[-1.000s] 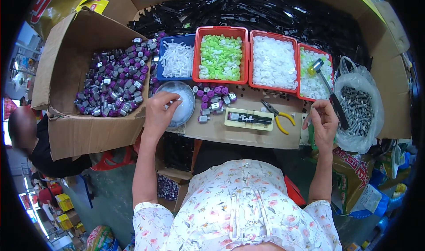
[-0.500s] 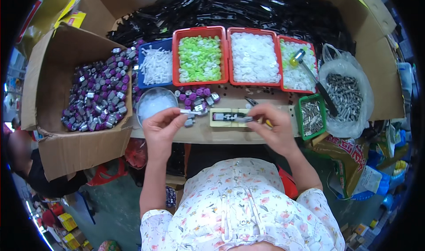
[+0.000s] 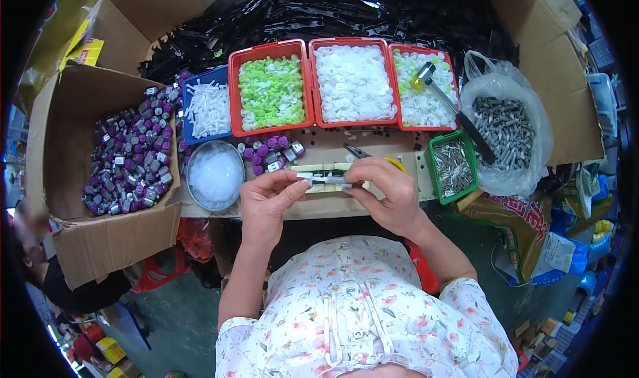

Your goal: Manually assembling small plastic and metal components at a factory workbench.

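Note:
My left hand (image 3: 269, 208) pinches a small white plastic piece (image 3: 304, 176) between thumb and forefinger. Facing it, my right hand (image 3: 389, 195) grips a small grey metal-looking piece (image 3: 337, 181) by its end. The two pieces meet or nearly meet; I cannot tell whether they are joined. Right behind and below them lies a cream rectangular holder (image 3: 324, 189) with a dark part in it, mostly covered by my fingers. Pliers (image 3: 357, 151) with yellow handles rest beyond my right hand. A round bowl (image 3: 191, 195) of whitish translucent stuff stands left of my left hand.
Behind are a blue bin (image 3: 192, 138) of white pins and red bins (image 3: 271, 127) of green and white discs. A hammer (image 3: 459, 115) lies across the right one. Further right are a green basket (image 3: 454, 197) and a plastic bag (image 3: 540, 153) of metal parts. A carton (image 3: 113, 241) of purple-grey pieces stands left.
Both hands have come together over the holder, bringing the white piece and grey piece end to end. The whole view has shifted, so the bins appear further left.

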Tool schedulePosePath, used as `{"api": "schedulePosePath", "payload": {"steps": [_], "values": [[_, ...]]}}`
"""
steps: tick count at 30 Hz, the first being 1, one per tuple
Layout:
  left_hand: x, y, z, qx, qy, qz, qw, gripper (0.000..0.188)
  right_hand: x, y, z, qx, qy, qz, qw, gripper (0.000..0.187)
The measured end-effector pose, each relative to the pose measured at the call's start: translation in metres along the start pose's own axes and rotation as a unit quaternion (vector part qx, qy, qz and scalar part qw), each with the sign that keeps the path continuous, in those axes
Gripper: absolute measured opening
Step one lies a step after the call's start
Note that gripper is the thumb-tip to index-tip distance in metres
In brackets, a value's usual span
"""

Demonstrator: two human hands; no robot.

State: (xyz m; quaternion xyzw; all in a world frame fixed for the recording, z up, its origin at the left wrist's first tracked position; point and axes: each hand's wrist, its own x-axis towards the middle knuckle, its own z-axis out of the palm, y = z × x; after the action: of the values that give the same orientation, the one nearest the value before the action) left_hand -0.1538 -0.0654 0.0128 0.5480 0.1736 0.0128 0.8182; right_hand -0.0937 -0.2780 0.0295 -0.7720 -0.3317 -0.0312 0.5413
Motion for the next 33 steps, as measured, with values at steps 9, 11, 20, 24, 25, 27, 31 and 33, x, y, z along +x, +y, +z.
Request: {"api": "schedulePosePath", "payload": {"steps": [9, 11, 20, 24, 25, 27, 31, 33], "values": [[0.0, 0.0, -0.004, -0.033, -0.044, -0.104, 0.993, 0.01, 0.0, 0.006, -0.002, -0.094, -0.016, -0.123, 0.988, 0.023], [-0.001, -0.003, -0.004, -0.025, -0.041, -0.108, 0.993, 0.012, 0.001, 0.006, -0.002, -0.091, -0.031, -0.128, 0.987, 0.023], [-0.006, 0.001, 0.006, 0.275, -0.028, 0.223, 0.935, 0.022, 0.001, 0.011, -0.002, -0.079, -0.05, -0.109, 0.99, 0.024], [0.002, -0.005, 0.001, 0.332, -0.084, 0.279, 0.897, 0.017, -0.001, 0.013, -0.003, -0.092, -0.064, -0.126, 0.986, 0.022], [0.003, -0.004, 0.002, 0.332, -0.086, 0.278, 0.897, 0.017, -0.001, 0.014, -0.004, -0.11, -0.076, -0.137, 0.982, 0.021], [0.005, -0.004, 0.004, 0.345, -0.083, 0.234, 0.905, 0.012, 0.0, 0.012, -0.007, -0.121, -0.087, -0.136, 0.979, 0.02], [0.006, -0.011, 0.009, 0.344, -0.073, 0.22, 0.91, 0.011, 0.001, 0.014, -0.016, -0.106, -0.106, -0.082, 0.985, 0.025], [0.007, -0.014, 0.011, 0.338, -0.071, 0.234, 0.909, 0.012, 0.0, 0.017, -0.019, -0.092, -0.121, -0.047, 0.987, 0.026]]}}
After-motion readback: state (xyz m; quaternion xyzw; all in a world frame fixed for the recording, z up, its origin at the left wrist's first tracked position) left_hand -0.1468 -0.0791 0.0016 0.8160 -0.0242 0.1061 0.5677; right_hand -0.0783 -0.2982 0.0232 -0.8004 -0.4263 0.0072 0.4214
